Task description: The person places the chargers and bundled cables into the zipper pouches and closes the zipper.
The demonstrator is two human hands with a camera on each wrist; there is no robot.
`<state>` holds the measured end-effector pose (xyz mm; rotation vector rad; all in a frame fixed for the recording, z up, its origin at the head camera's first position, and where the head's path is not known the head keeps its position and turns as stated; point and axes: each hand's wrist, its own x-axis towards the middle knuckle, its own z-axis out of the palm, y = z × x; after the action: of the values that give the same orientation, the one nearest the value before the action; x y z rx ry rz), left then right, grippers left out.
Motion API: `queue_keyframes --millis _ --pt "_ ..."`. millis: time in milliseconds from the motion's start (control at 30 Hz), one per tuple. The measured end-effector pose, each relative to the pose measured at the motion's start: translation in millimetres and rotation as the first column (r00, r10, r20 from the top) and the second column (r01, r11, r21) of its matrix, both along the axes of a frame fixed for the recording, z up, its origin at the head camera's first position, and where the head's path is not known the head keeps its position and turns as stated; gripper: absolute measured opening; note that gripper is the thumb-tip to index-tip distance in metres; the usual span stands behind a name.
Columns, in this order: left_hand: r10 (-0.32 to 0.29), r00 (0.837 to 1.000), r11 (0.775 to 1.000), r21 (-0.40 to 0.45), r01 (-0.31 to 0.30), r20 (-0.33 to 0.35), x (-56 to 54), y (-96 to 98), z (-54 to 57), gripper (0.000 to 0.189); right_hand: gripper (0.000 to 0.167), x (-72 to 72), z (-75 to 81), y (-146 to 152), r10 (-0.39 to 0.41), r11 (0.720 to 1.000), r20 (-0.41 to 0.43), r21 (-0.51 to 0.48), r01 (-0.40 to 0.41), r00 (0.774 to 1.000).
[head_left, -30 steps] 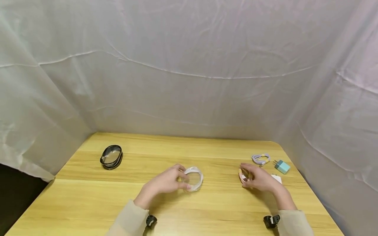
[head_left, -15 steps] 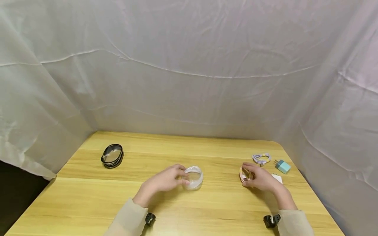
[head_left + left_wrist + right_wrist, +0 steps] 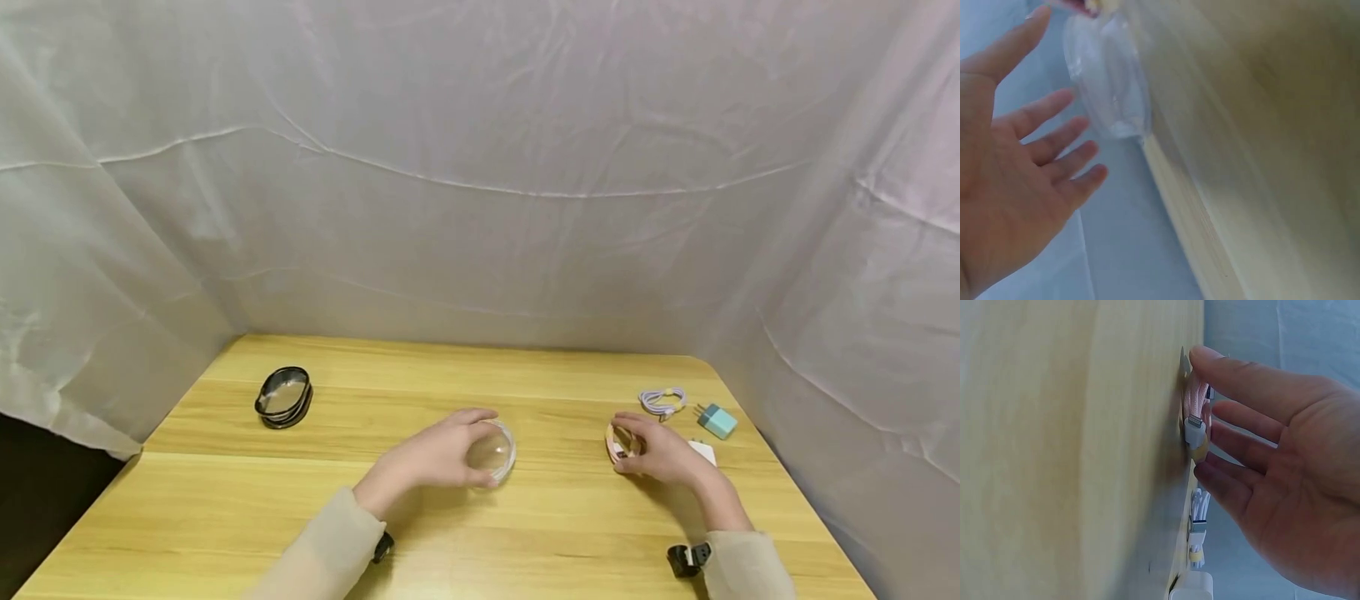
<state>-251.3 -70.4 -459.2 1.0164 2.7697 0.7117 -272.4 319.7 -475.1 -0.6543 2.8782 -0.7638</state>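
Note:
In the head view my left hand [image 3: 442,454] curves beside a clear round container [image 3: 495,452] with a whitish rim, at mid-table. The left wrist view has its fingers [image 3: 1054,147] straight and spread, apart from the see-through wall of the container [image 3: 1110,75]. My right hand [image 3: 663,452] holds a coiled pink charging cable [image 3: 617,446] by its edges, thumb on one side and fingers on the other. In the right wrist view the pink cable [image 3: 1194,403] shows a white plug end and a yellow tie, low at the table surface.
Behind the right hand lie a coiled lilac cable [image 3: 662,402], a blue plug adapter [image 3: 717,422] and a white adapter [image 3: 702,452]. A black-rimmed see-through container [image 3: 283,398] stands at the back left. Grey fabric [image 3: 480,250] hangs around the wooden table [image 3: 525,533].
My left hand has spread its fingers and shifted slightly right, over the near side of the clear container. The right hand stays on the pink cable in the same place.

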Motion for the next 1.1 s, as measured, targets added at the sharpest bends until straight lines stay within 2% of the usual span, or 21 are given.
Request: queue_keyframes --millis 67,167,333,500,700,933,1100 --pt "-0.037 0.998 0.998 -0.049 0.035 -0.044 -1.5 4.3 0.4 0.081 0.078 -0.5 0.2 -0.3 0.005 1.000 -0.002 -0.001 -0.005 1.000" --pt "-0.067 0.995 0.993 -0.097 0.060 -0.070 -3.8 9.1 -1.0 0.087 0.078 -0.6 0.7 -0.8 0.005 1.000 -0.005 0.003 -0.005 1.000" --pt "-0.080 0.995 0.991 -0.114 0.074 -0.052 -7.3 11.1 -5.9 0.090 0.078 0.2 1.6 -2.4 0.004 1.000 -0.009 0.015 -0.004 1.000" --pt "-0.084 0.996 0.994 -0.065 0.083 -0.019 -11.0 9.7 -11.5 0.092 0.078 1.5 1.3 -3.3 0.004 1.000 -0.004 0.008 -0.004 1.000" --pt "-0.065 0.998 0.998 0.023 0.065 0.018 -15.0 7.4 -15.4 0.097 0.076 1.0 1.0 -3.1 -0.005 1.000 -0.024 0.009 0.005 1.000" --pt "-0.048 0.995 0.991 0.126 0.037 0.087 -20.4 3.0 -14.8 0.104 0.077 0.2 1.3 -3.8 -0.020 1.000 -0.060 -0.013 0.019 0.998" --pt "-0.048 0.989 0.979 0.202 0.019 0.139 -23.5 -2.8 -10.6 0.109 0.082 0.2 3.1 -5.2 -0.030 0.999 -0.062 -0.013 0.029 0.998"
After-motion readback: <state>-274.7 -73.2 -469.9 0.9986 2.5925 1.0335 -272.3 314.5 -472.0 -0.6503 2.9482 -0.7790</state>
